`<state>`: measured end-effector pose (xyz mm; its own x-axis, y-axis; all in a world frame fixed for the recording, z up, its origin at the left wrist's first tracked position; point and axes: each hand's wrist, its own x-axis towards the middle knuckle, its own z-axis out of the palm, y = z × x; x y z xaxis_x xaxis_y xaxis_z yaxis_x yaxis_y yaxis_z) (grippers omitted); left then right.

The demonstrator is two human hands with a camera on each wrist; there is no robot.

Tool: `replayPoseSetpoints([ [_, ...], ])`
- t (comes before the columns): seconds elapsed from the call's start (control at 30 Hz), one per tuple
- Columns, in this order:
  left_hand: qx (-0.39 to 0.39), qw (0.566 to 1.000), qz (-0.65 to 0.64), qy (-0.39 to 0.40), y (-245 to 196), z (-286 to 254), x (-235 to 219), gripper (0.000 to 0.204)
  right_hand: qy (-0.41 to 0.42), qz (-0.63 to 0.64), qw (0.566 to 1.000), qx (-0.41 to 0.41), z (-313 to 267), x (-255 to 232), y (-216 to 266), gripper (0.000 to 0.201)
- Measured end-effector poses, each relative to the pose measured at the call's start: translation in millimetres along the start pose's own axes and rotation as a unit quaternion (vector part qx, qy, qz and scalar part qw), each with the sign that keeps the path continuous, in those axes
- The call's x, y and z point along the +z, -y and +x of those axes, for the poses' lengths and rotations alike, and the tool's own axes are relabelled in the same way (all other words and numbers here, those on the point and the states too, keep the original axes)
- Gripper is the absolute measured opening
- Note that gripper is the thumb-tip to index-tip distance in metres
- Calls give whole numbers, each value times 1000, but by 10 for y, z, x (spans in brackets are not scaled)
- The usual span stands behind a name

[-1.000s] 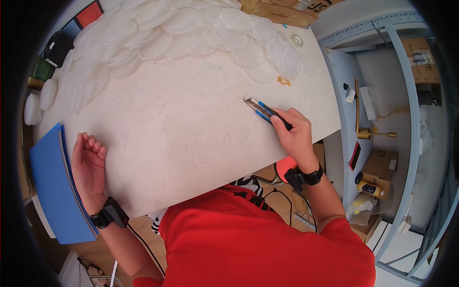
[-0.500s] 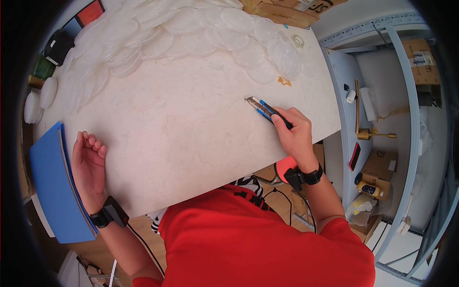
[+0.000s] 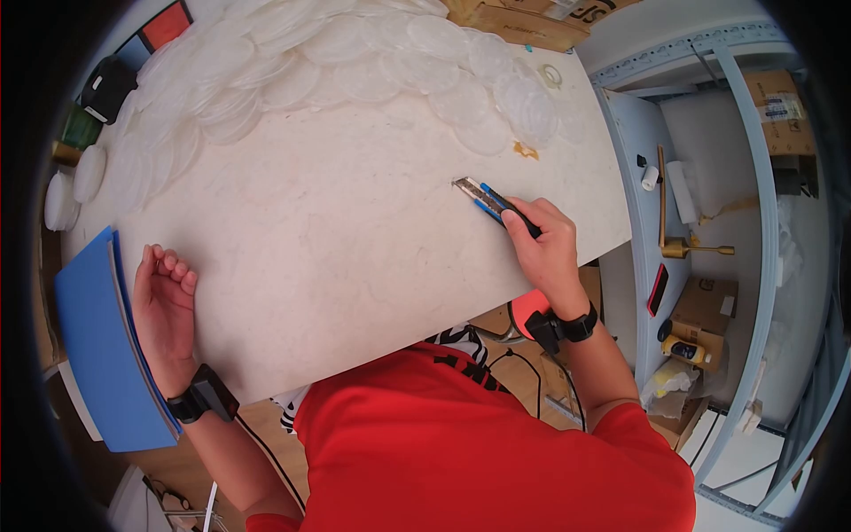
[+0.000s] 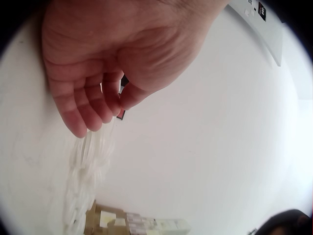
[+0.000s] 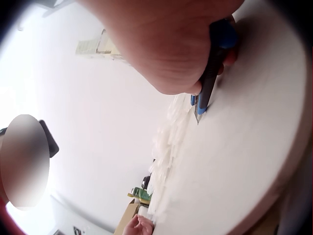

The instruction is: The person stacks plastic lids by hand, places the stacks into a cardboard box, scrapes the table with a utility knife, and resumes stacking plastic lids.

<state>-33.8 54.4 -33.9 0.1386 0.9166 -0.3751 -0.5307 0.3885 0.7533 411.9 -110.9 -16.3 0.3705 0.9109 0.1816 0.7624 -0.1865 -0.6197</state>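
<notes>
In the head view my right hand [image 3: 547, 248] grips a black and blue box cutter [image 3: 483, 199], with the thumb along its handle. Its metal blade end points up and left, close over the white table [image 3: 337, 239]. The right wrist view shows the cutter [image 5: 208, 88] from the side, its pointed blade past the fingers and part of the handle hidden by the palm. My left hand [image 3: 167, 301] rests on its side near the table's left edge, fingers loosely curled and holding nothing. The left wrist view shows this hand's [image 4: 117, 54] bare palm.
A large heap of translucent round discs [image 3: 346, 71] spreads along the table's back. Beside my left hand stands a blue panel [image 3: 111, 346]. A clear ring [image 3: 551, 75], likely tape, lies back right near a cardboard box [image 3: 523, 27]. Metal shelving [image 3: 753, 160] stands at right.
</notes>
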Motion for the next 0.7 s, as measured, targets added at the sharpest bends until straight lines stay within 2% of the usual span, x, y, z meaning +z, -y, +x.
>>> replayPoseSetpoints([
  [0.7,0,1000,0,1,-6,-2,2,17,17,7,1000,-9,10,-16,2,19],
])
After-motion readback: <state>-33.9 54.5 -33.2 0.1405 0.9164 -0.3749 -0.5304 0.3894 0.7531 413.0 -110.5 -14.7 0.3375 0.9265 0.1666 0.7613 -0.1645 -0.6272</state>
